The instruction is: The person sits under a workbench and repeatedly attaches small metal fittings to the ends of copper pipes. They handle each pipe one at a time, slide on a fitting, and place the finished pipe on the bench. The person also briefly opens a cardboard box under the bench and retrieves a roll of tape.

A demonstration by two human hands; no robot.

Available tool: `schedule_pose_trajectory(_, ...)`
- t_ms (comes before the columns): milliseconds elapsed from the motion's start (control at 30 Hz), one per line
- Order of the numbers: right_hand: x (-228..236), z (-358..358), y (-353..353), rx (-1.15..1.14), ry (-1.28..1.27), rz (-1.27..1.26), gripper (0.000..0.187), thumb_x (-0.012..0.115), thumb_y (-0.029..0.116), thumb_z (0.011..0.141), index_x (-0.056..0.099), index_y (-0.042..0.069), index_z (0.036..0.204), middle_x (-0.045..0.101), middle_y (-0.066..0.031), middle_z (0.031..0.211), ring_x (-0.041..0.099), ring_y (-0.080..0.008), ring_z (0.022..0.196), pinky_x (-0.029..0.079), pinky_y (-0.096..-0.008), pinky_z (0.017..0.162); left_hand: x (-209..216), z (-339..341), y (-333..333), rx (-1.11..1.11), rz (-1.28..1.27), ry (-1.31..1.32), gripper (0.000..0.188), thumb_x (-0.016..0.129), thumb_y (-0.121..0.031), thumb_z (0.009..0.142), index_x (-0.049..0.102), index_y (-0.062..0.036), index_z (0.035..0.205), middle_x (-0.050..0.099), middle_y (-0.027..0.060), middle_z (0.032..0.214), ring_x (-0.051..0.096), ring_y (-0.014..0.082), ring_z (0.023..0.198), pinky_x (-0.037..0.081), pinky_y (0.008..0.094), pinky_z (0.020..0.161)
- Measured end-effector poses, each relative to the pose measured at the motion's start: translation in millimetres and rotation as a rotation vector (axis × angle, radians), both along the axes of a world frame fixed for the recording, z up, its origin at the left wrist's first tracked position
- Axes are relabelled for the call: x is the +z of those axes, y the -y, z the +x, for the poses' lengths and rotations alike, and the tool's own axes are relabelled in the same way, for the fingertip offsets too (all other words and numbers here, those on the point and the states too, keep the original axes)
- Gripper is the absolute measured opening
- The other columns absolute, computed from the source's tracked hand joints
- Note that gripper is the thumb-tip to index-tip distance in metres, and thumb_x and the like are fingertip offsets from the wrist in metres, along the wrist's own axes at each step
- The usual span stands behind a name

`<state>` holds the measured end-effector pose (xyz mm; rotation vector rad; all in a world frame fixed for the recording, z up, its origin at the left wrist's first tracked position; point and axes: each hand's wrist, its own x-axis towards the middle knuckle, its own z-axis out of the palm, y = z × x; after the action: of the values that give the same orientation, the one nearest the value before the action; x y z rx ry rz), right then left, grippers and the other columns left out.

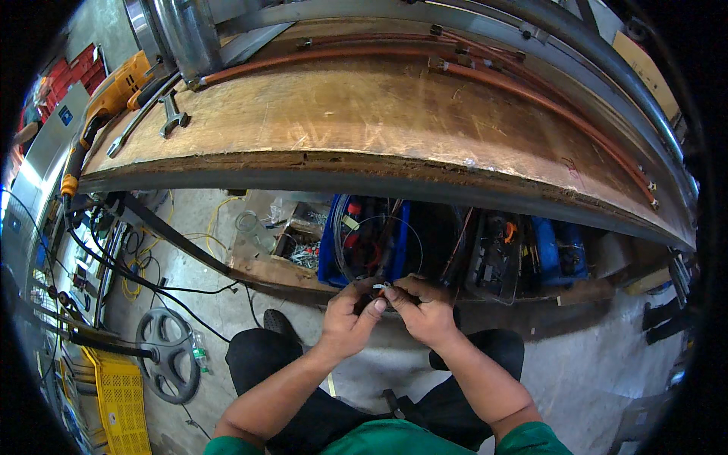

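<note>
My left hand (353,317) and my right hand (422,309) meet in front of my knees, below the workbench edge. Both are closed, fingertips pinched around a small shiny metal piece (381,287) whose exact kind I cannot make out. A thin pale wire (416,231) arcs in a loop just above the hands; whether its end is in my fingers cannot be told. Right behind them stands a blue bin (328,246) with red-handled tools and coiled wire inside.
The wooden workbench (341,114) carries copper-coloured tubes (523,87), an open-end wrench (173,120) and an orange power tool (114,87). On the shelf below are a second blue bin (582,262) and a grey bin (485,288). Left floor: cables, grey handwheel (163,353), yellow crate (121,402).
</note>
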<state>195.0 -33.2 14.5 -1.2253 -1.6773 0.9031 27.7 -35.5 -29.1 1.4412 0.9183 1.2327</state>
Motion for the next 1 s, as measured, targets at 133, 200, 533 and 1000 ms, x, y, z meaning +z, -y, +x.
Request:
schedule_pose_trajectory(133, -3.9, -6.7, 0.6, -0.020, -0.043, 0.129, 0.014, 0.065, 0.013, 0.088, 0.068, 0.000, 0.092, 0.063, -0.0099, 0.079, 0.059, -0.0197, 0.071, 0.046, -0.0303, 0.065, 5.2, 1.3, 0.9, 0.014, -0.105, 0.045, 0.046, 0.062, -0.014, 0.092, 0.042, -0.0013, 0.131, 0.060, 0.0040, 0.090, 0.056, 0.0073, 0.071, 0.047, 0.0206, 0.058)
schedule_pose_trajectory(200, -7.4, -6.4, -0.2, -0.028, -0.044, 0.162, 0.014, 0.065, 0.013, 0.089, 0.068, 0.000, 0.092, 0.062, -0.0090, 0.077, 0.058, -0.0186, 0.070, 0.045, -0.0300, 0.064, 17.5, 4.0, 2.1, 0.042, -0.117, 0.118, 0.048, 0.063, -0.013, 0.091, 0.040, -0.0018, 0.132, 0.061, 0.0047, 0.091, 0.056, 0.0074, 0.072, 0.046, 0.0203, 0.058)
schedule_pose_trajectory(533, -10.2, -14.0, 2.0, -0.061, -0.084, 0.214, 0.014, 0.063, 0.012, 0.090, 0.067, 0.000, 0.093, 0.063, -0.0084, 0.077, 0.058, -0.0186, 0.070, 0.045, -0.0306, 0.065, 14.8, -5.7, -5.0, 0.277, 0.471, -0.335, 0.024, 0.068, -0.013, 0.086, 0.060, -0.0030, 0.106, 0.068, 0.0113, 0.082, 0.066, 0.0216, 0.068, 0.050, 0.0295, 0.059)
schedule_pose_trajectory(1000, -5.4, -3.6, -9.7, -0.008, 0.157, 0.410, 0.017, 0.067, 0.012, 0.086, 0.068, 0.000, 0.098, 0.059, -0.0093, 0.073, 0.055, -0.0214, 0.066, 0.041, -0.0341, 0.062, 23.5, -15.7, -8.4, -0.064, -0.199, 0.111, 0.022, 0.064, -0.014, 0.090, 0.062, -0.0036, 0.109, 0.065, 0.0039, 0.086, 0.059, 0.0104, 0.066, 0.046, 0.0257, 0.057)
